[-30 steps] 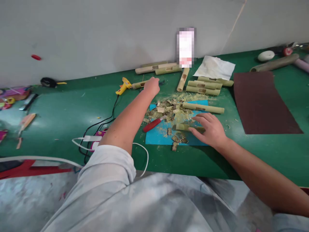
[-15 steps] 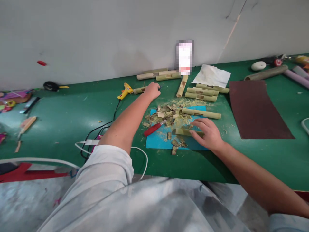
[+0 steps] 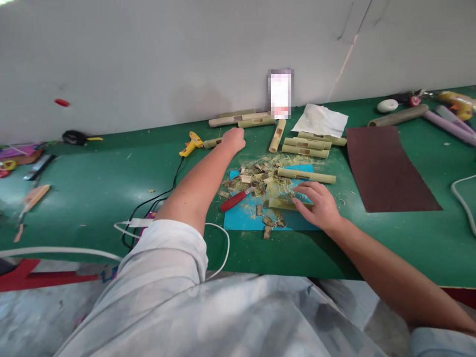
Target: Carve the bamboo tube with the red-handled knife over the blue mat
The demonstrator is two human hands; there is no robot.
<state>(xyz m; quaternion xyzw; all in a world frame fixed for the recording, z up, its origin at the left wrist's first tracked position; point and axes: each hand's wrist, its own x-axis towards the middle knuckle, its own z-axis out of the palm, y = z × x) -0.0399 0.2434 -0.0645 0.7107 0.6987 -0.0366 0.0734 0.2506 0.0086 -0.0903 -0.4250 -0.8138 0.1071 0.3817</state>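
A pale green bamboo piece [image 3: 280, 203] is seen under the right hand's [image 3: 316, 204] grip, on a bright blue mat [image 3: 241, 218]. A red-handled knife [image 3: 234, 200] lies just left of it. A yellow glue gun [image 3: 191, 144] lies beside the left hand's [image 3: 233, 139] grip. The desk [image 3: 92, 188] is plain green.

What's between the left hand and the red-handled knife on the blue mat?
Nothing solid. The left hand rests on a bamboo piece beyond the mat; only bare table and loose bamboo chips lie between it and the red-handled knife.

Short bamboo piece [image 3: 279, 203] lies flat on blue mat [image 3: 241, 218].
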